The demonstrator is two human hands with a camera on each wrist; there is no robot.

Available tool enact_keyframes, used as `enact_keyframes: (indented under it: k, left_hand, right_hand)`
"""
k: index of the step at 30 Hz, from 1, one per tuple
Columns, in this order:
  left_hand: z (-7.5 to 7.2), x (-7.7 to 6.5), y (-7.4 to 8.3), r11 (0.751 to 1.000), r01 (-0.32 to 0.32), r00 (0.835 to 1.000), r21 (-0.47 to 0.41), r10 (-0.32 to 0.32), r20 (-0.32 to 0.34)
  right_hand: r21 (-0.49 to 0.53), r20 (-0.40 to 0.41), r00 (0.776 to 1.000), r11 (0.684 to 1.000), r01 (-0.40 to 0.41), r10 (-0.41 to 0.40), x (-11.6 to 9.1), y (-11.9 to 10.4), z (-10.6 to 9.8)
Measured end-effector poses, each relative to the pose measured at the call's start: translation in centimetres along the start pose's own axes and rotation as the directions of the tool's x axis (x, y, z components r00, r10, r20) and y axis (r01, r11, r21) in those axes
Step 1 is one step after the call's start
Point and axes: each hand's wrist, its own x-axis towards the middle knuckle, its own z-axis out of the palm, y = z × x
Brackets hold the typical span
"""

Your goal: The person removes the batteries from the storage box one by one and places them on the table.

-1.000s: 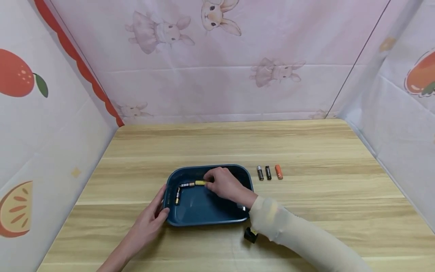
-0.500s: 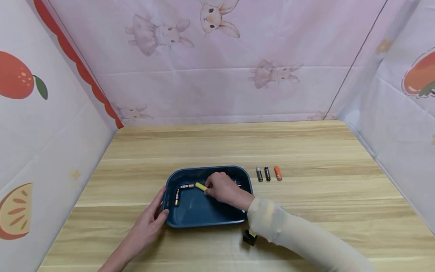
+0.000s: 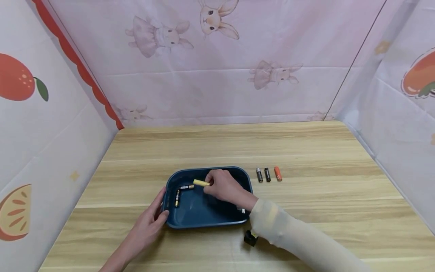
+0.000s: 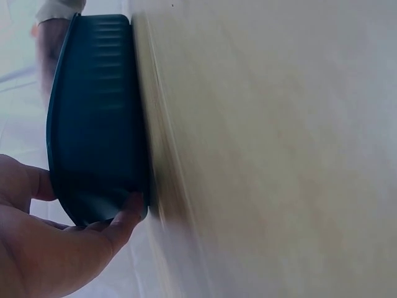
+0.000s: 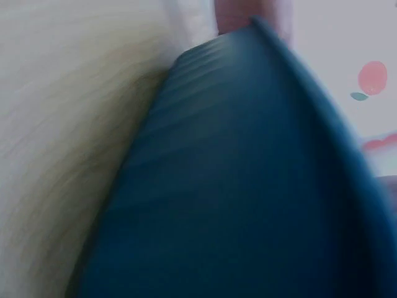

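In the head view my right hand (image 3: 225, 186) is over the dark blue tray (image 3: 207, 226) and pinches a yellow battery (image 3: 201, 183) by its right end. The battery's left tip overlaps the end of a black-and-gold battery (image 3: 186, 187) lying along the tray's back side. Another black-and-gold battery (image 3: 177, 198) lies along the left side, forming a corner with it. My left hand (image 3: 149, 219) grips the tray's left end. The left wrist view shows the left thumb at the rim and fingers (image 4: 127, 217) against the outer wall. The right wrist view shows mainly the tray's outer wall (image 5: 217, 174).
Right of the tray, a silver-and-black battery (image 3: 259, 175), a black battery (image 3: 267, 174) and an orange battery (image 3: 278, 173) lie on the wooden table (image 3: 306, 151). A small black object (image 3: 250, 238) sits by the right sleeve. Something silver-tipped (image 3: 242, 210) shows inside the tray under the wrist.
The yellow battery has turned from lying in line with the black-and-gold one to a slant, then shifted up slightly, with more of it showing. The left hand has kept its grip on the tray.
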Motion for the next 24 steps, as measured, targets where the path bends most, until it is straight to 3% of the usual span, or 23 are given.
enact_keyframes:
  k: [6,10,15,19,24]
  left_hand:
    - [0.1,0.1,0.0,1.0,-0.005,1.0,0.004,0.005,-0.006]
    - [0.1,0.2,0.0,1.0,0.007,1.0,0.0,-0.007,-0.002]
    - [0.0,0.2,0.1,1.0,0.017,1.0,-0.003,-0.017,0.005]
    - [0.1,0.3,0.0,0.999,0.032,0.999,-0.003,-0.032,0.009]
    - [0.1,0.3,0.1,0.999,0.039,0.999,0.0,-0.039,0.01]
  right_hand:
    - [0.173,-0.085,0.995,0.983,0.063,-0.049,-0.7,0.3,-1.8]
    - [0.329,-0.087,0.995,0.941,0.082,-0.056,-1.2,0.6,-3.1]
    - [0.573,-0.033,0.998,0.817,0.059,-0.049,-2.1,0.6,-5.1]
    - [0.697,-0.017,0.998,0.715,0.055,-0.06,-3.0,0.7,-6.7]
    - [0.763,-0.057,0.997,0.642,0.077,-0.051,-3.9,1.1,-8.7]
